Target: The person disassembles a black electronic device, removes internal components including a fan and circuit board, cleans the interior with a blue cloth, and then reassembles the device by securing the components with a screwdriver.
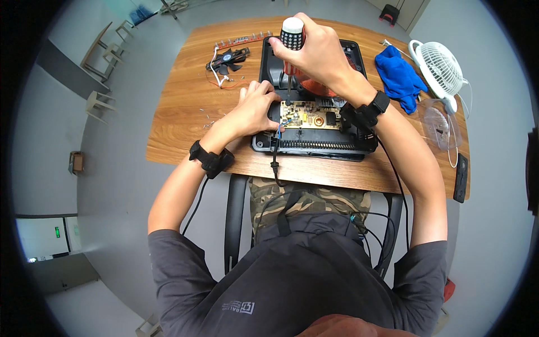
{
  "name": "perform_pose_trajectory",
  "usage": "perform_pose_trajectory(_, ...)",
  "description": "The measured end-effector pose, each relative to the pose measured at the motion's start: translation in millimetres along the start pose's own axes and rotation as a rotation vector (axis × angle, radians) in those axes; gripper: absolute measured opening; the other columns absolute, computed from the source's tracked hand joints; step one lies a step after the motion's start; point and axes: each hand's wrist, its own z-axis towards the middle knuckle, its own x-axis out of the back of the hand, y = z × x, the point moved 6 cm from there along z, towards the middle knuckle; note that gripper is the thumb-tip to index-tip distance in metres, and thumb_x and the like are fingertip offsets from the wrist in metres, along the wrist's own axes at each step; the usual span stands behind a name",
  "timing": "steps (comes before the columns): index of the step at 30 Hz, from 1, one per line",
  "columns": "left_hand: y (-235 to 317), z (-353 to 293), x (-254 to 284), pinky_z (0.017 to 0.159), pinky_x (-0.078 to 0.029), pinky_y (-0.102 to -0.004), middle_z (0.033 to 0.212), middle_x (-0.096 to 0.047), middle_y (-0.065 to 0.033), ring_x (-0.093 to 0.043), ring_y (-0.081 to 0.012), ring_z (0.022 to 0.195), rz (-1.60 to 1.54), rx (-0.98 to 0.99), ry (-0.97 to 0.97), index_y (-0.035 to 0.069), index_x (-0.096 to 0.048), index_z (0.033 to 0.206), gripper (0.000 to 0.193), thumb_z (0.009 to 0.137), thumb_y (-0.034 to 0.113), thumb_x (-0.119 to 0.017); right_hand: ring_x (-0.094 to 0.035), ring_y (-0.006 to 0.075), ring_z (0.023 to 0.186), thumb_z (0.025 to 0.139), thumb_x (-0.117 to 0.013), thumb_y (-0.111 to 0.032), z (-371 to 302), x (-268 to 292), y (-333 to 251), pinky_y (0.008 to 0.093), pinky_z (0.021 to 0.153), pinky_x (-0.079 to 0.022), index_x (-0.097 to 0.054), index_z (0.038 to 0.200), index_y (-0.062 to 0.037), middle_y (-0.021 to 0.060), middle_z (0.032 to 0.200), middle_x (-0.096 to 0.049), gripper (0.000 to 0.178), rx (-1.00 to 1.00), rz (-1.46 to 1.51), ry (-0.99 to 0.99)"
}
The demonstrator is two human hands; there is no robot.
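An opened black induction cooker housing (331,146) lies on the table with a yellowish circuit board (306,119) inside. Behind the board, part of a copper coil (314,87) shows below my right forearm. My right hand (321,53) is wrapped around a screwdriver (291,39) with a white-capped, black and red handle. It stands nearly upright, its tip down at the board's upper left corner; the exact contact is too small to see. My left hand (255,109) grips the board's left edge, thumb near the blue wires at the lower corner. A black power cord (275,157) runs toward me.
On the left lie a black fan (228,60) with wires, a strip of screwdriver bits (241,40) and several small screws (208,117). To the right are a blue cloth (398,76), a white desk fan (441,67), its clear cover (441,124) and a black bar-shaped object (461,178).
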Motion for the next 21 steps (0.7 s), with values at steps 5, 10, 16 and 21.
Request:
perform_pose_trajectory(5, -5, -1, -5, 0.1, -0.037, -0.0435, 0.121, -0.054, -0.0082, -0.047, -0.0297, 0.116, -0.045, -0.009, 0.064, 0.008, -0.072, 0.121, 0.07, 0.062, 0.038, -0.094, -0.069, 0.0259, 0.067, 0.085, -0.081, -0.021, 1, 6, -8, 0.0376, 0.064, -0.055, -0.061, 0.097, -0.0027, 0.0151, 0.075, -0.067, 0.029, -0.027, 0.157, 0.019)
perform_pose_trajectory(10, -6, -1, -8, 0.102, -0.038, -0.0437, 0.124, -0.054, -0.0088, -0.047, -0.0301, 0.117, -0.079, 0.017, 0.046, 0.005, -0.071, 0.124, 0.072, 0.063, 0.037, -0.093, -0.068, 0.03, 0.067, 0.085, -0.08, -0.021, 0, -5, -6, 0.0381, 0.064, -0.055, -0.062, 0.097, -0.002, 0.0161, 0.075, -0.067, 0.029, -0.058, 0.206, -0.012)
perform_pose_trajectory(16, -4, -2, -7, 0.103, -0.038, -0.0451, 0.125, -0.054, -0.0108, -0.046, -0.0309, 0.119, -0.101, 0.045, 0.027, 0.003, -0.07, 0.126, 0.071, 0.066, 0.035, -0.091, -0.072, 0.0257, 0.064, 0.086, -0.08, -0.036, -7, -26, 3, 0.035, 0.057, -0.056, -0.062, 0.094, -0.0033, 0.0126, 0.072, -0.07, 0.039, 0.042, 0.008, -0.043)
perform_pose_trajectory(21, -4, -3, -5, 0.102, -0.037, -0.0449, 0.126, -0.054, -0.0119, -0.046, -0.0313, 0.12, -0.105, 0.04, 0.016, 0.003, -0.07, 0.127, 0.071, 0.067, 0.035, -0.091, -0.071, 0.027, 0.064, 0.086, -0.08, -0.037, -12, -32, 2, 0.0354, 0.057, -0.056, -0.062, 0.095, -0.0042, 0.0131, 0.071, -0.069, 0.038, 0.078, -0.034, -0.029)
